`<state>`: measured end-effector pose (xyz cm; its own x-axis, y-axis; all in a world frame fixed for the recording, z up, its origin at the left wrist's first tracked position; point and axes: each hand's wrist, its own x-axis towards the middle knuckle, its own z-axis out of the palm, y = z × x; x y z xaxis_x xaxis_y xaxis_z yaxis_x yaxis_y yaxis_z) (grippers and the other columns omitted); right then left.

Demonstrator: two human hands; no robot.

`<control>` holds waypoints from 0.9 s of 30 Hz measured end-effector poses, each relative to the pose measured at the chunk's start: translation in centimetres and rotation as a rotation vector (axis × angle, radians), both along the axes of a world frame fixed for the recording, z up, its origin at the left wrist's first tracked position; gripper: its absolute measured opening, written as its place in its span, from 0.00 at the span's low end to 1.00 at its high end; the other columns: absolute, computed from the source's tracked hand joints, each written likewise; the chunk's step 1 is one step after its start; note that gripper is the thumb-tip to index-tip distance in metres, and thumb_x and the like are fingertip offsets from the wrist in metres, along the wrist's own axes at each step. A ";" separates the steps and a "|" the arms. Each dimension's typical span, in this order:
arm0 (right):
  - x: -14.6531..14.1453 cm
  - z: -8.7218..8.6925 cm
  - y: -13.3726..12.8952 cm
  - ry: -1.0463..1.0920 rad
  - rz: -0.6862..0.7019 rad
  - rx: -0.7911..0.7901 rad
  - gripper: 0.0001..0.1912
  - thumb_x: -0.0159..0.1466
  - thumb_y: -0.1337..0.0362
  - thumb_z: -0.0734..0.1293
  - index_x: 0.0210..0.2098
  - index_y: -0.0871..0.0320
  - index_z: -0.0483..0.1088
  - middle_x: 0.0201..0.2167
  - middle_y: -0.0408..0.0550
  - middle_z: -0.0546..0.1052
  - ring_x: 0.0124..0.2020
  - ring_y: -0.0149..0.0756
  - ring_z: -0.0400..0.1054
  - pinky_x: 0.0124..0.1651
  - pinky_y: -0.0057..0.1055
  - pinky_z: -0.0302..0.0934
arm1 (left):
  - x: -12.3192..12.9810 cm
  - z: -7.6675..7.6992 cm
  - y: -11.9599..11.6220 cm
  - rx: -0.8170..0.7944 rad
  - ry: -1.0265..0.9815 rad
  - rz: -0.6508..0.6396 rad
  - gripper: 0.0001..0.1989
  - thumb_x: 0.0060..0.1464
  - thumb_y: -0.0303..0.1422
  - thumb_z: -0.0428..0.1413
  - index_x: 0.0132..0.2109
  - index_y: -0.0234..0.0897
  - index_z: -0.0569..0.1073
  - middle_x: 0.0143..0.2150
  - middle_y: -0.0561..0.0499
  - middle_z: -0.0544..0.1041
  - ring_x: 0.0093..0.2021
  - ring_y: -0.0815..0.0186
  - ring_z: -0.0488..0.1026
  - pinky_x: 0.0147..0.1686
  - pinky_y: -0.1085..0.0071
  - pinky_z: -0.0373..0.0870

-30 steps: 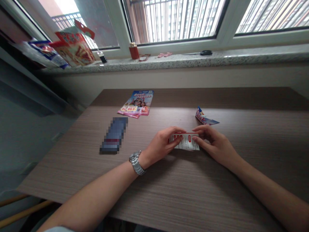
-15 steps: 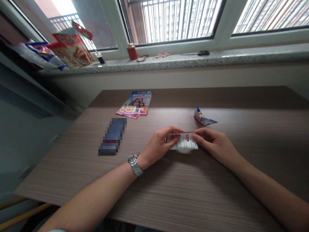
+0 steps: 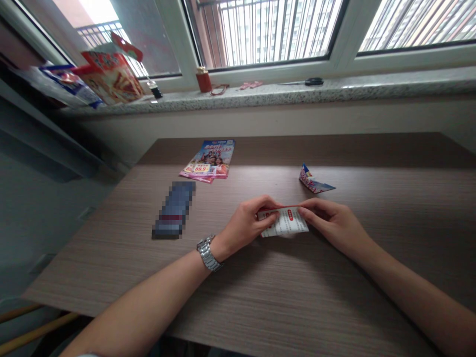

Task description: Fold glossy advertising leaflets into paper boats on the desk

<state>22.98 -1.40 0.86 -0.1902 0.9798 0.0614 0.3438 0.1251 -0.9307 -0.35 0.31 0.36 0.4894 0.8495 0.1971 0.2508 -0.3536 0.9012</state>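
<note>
Between both hands is a folded leaflet (image 3: 288, 223), white with dark print and red labels, its folded edge at the top. My left hand (image 3: 253, 216) pinches its left end, thumb in front and fingers behind. At the upper right corner my right hand (image 3: 329, 218) pinches the fold between thumb and forefinger. A small folded paper piece (image 3: 314, 182), colourful and bent upward, stands on the table just beyond my right hand. The fingertips behind the leaflet are hidden.
A blurred-out dark phone-like object (image 3: 173, 210) lies left of my hands on the wooden table (image 3: 238, 307). Behind it are stacked colourful flyers (image 3: 211, 158). The stone windowsill (image 3: 267, 99) holds a red lighter-like item (image 3: 203, 80), scissors (image 3: 313, 82) and snack bags (image 3: 111, 77).
The leaflet has tipped and come slightly nearer to me, so more of its printed face shows. Both hands keep their pinch and have shifted only a little.
</note>
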 end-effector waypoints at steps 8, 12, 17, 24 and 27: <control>0.3 0.5 -0.2 -0.065 0.122 -0.069 0.13 0.66 0.54 0.67 0.39 0.55 0.79 0.31 0.45 0.82 0.32 0.40 0.75 0.34 0.32 0.68 | -0.1 0.7 0.3 -0.127 0.025 -0.107 0.10 0.64 0.37 0.59 0.45 0.34 0.78 0.40 0.48 0.80 0.39 0.67 0.76 0.39 0.74 0.72; 0.3 0.4 -0.3 -0.062 0.142 -0.083 0.12 0.67 0.54 0.68 0.39 0.55 0.79 0.33 0.44 0.82 0.34 0.39 0.75 0.36 0.32 0.66 | -0.1 0.6 0.3 -0.270 -0.018 -0.171 0.09 0.62 0.36 0.60 0.40 0.33 0.77 0.35 0.50 0.79 0.34 0.69 0.75 0.36 0.75 0.71; 0.0 0.8 -0.5 -0.027 0.070 -0.077 0.14 0.68 0.52 0.66 0.40 0.54 0.78 0.34 0.44 0.81 0.35 0.40 0.74 0.37 0.32 0.67 | 0.3 0.8 -0.1 -0.251 -0.064 -0.063 0.10 0.62 0.35 0.60 0.37 0.32 0.76 0.33 0.50 0.78 0.34 0.70 0.74 0.34 0.76 0.70; -0.3 0.6 -0.5 0.025 -0.021 -0.072 0.13 0.65 0.52 0.69 0.37 0.56 0.77 0.33 0.46 0.81 0.36 0.41 0.75 0.38 0.33 0.67 | 0.7 0.6 -0.4 -0.243 -0.083 -0.030 0.10 0.63 0.36 0.59 0.38 0.32 0.75 0.34 0.51 0.77 0.33 0.70 0.74 0.33 0.76 0.70; -0.2 0.4 -0.4 -0.004 -0.004 -0.051 0.13 0.65 0.52 0.68 0.36 0.56 0.76 0.31 0.46 0.80 0.33 0.39 0.73 0.35 0.32 0.66 | 0.7 0.4 -0.4 -0.243 -0.055 -0.076 0.10 0.63 0.36 0.59 0.37 0.33 0.74 0.33 0.52 0.75 0.33 0.71 0.72 0.32 0.77 0.68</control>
